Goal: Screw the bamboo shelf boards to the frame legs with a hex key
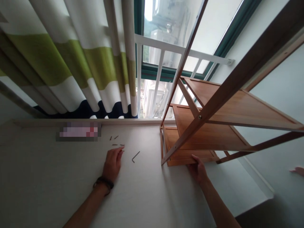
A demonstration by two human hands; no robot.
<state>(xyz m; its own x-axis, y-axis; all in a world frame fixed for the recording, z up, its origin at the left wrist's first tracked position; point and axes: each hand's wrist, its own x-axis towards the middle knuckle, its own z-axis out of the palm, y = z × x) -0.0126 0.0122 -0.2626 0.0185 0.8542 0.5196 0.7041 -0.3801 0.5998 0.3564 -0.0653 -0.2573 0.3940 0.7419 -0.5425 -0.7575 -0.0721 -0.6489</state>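
My left hand point(112, 164), with a dark bracelet point(104, 183) on its wrist, rests on the pale surface. Its thumb and fingers are drawn together right beside several small dark screws point(115, 144). Whatever lies between the fingertips is too small to make out. Just right of this hand is an L-shaped hex key point(136, 156). My right hand point(199, 171) grips the front edge of the lowest board of a brown wooden shelf rack point(209, 136), thumb on top and fingers underneath. The rack stands tilted in view, with bolt heads showing on its near post.
A blurred-out flat item point(78, 131) lies at the back left. Behind are a striped curtain point(99, 63), a white railing point(161, 46) and a window. At the right edge, part of another hand point(297, 171) shows. The pale surface point(142, 196) ends at the lower right.
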